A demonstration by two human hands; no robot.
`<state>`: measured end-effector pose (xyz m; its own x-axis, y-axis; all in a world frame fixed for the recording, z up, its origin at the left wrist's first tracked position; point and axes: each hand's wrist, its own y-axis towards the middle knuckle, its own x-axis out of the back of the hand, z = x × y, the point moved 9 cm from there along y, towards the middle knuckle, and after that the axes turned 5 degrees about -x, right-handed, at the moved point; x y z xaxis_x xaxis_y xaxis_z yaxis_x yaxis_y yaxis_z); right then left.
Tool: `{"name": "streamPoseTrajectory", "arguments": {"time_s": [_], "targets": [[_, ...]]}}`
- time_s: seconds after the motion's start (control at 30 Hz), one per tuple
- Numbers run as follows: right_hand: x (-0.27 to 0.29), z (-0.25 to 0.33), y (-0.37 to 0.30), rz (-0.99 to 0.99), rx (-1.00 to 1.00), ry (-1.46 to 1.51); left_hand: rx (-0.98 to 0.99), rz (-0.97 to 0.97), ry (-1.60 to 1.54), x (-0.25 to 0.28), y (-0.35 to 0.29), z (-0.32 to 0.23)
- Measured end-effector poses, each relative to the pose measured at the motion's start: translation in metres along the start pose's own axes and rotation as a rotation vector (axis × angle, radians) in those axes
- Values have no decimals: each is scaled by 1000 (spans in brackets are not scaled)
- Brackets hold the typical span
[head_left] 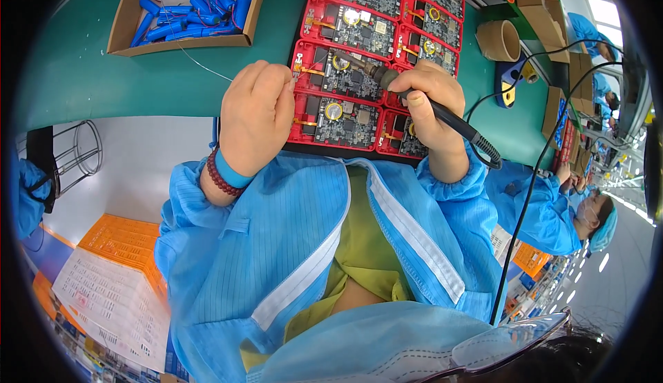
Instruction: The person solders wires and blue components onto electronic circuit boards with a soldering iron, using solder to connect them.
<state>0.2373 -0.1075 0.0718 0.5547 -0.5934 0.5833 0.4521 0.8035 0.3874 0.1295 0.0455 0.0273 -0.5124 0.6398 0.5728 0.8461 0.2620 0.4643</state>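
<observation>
- Looks like soldering in hand, on a dark rectangular circuit board [373,84] seated in the left column of red plastic cases [302,136], close to the near edge of the green-topped bench [83,86].
- In the right hand [435,100], a black-handled, pencil-shaped soldering iron [456,122], pinched between thumb and fingers, pointing leftward over a round silver coin cell with a yellow ring [340,63]; cannot tell touching from hovering.
- In the left hand [257,110], fingers curled, thumb and forefinger pressed together at the board's left side, seemingly on a thin pale wire [199,64] strung from the far left.
- Next move, by judgement: calls for a steady tip and a wire end fed exactly to the joint, clear of neighbouring parts.
- Toward the bench's far left corner, a shallow brown cardboard tray [221,42] of blue cylindrical cells [200,13] with leads.
- Near the right edge, a brown cardboard ring [498,41] and, just beside, a blue-and-yellow holder [509,82].
- Beyond the right edge, a masked co-worker in blue [535,207]; at lower left, off the bench, white printed sheets [110,303] on an orange crate [128,241].
</observation>
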Motion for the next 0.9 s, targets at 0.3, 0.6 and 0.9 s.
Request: {"name": "streamPoseTrajectory", "arguments": {"time_s": [0.3,0.6,0.9], "targets": [[4,-8,-5,1,-48,51,-11,27,-3,-4,1,0],[10,-4,1,6,-3,45,0,30,5,-12,10,2],[50,-13,13,-150,-35,102,26,-44,-29,-12,36,0]]}}
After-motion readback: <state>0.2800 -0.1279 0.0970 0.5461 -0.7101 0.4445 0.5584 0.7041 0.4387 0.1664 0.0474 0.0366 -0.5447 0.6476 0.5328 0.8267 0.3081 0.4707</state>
